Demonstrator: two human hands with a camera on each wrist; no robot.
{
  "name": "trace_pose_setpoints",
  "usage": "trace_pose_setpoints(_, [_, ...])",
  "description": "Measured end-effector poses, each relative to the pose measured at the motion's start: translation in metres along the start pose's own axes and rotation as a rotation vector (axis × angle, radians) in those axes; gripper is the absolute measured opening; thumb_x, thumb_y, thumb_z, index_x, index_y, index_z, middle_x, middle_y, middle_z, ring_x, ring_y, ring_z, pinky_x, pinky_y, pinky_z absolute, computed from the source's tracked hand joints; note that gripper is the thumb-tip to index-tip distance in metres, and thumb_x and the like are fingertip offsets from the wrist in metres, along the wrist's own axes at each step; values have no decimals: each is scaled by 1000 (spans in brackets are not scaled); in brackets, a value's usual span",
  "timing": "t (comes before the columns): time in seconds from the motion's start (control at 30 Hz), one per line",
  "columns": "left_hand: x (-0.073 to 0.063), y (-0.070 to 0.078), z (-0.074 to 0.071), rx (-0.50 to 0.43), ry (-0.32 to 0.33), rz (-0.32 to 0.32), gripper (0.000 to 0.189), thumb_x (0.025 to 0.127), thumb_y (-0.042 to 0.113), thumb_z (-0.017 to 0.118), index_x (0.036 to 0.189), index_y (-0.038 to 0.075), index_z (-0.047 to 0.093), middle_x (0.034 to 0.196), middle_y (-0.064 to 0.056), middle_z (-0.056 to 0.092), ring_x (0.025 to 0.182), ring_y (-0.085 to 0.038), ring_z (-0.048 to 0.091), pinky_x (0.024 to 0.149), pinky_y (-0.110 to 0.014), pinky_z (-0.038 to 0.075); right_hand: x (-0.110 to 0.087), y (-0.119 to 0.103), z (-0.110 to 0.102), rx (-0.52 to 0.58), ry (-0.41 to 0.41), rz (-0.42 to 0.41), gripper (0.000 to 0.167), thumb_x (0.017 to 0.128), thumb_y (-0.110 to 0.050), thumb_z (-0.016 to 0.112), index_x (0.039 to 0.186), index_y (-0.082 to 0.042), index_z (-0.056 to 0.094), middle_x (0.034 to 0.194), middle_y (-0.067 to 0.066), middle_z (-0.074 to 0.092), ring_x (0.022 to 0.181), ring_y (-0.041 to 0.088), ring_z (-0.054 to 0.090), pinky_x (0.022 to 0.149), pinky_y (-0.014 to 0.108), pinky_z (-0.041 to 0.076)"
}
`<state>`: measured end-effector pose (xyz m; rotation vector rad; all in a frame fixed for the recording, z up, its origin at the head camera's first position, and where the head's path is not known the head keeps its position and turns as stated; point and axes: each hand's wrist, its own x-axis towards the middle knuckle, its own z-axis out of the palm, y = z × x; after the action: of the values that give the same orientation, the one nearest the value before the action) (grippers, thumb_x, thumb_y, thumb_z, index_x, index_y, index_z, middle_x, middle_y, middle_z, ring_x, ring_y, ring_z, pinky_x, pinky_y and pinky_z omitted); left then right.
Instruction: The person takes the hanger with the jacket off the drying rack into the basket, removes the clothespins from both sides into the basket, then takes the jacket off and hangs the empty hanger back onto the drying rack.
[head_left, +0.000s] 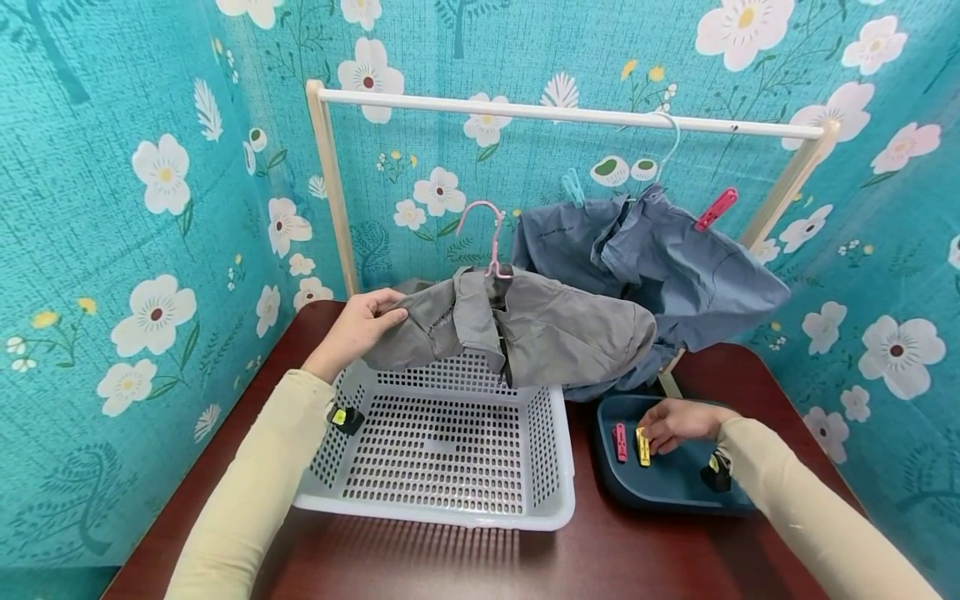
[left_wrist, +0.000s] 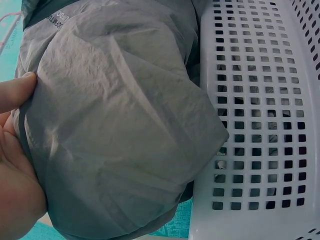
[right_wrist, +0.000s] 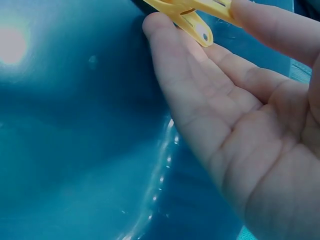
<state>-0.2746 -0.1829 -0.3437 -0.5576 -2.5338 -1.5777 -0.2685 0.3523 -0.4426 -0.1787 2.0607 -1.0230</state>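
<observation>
A grey collared garment (head_left: 577,325) hangs over a pink hanger (head_left: 495,242), whose hook stands free below the rail. My left hand (head_left: 360,329) pinches the garment's left sleeve between thumb and fingers; the left wrist view shows the thumb on the grey fabric (left_wrist: 115,120). At the right, my right hand (head_left: 682,422) is down in a dark blue tray (head_left: 615,483). It pinches a yellow clothespin (head_left: 642,447), also seen as the yellow clothespin (right_wrist: 195,20) at the top of the right wrist view. A pink clothespin (head_left: 620,442) lies left of it in the tray.
A white perforated basket (head_left: 558,500) stands under the grey garment. Behind, a rack has a white rail (head_left: 480,108) on wooden posts. A blue garment (head_left: 697,258) hangs there from a light blue hanger (head_left: 671,137), with a blue clothespin (head_left: 573,188) and a red-pink clothespin (head_left: 717,209).
</observation>
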Motion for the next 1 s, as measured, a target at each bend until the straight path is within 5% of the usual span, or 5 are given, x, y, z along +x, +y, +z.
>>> trace_pose_setpoints(0.43, [-1, 3, 1, 9, -10, -43, 19, 96, 14, 57, 110, 4, 66, 101, -13, 65, 86, -21, 54, 74, -32, 44, 2, 3, 3, -12, 44, 33, 27, 95, -8, 54, 111, 13, 56, 99, 14, 62, 92, 26, 62, 83, 42, 50])
trace_pose_setpoints(0.7, [-12, 32, -1, 32, -15, -20, 19, 96, 7, 55, 110, -3, 64, 100, -16, 64, 85, -21, 55, 73, -30, 45, -4, -4, 2, -48, 82, 52, 39, 95, -10, 54, 121, 18, 48, 111, 21, 59, 98, 32, 62, 83, 41, 50])
trace_pose_setpoints(1.0, [-14, 36, -4, -5, -5, -30, 19, 96, 7, 55, 110, -3, 64, 103, -18, 64, 87, -22, 56, 74, -34, 46, -33, -31, -6, -250, 145, 12, 49, 96, -21, 56, 127, 16, 47, 120, 27, 55, 98, 32, 62, 82, 43, 50])
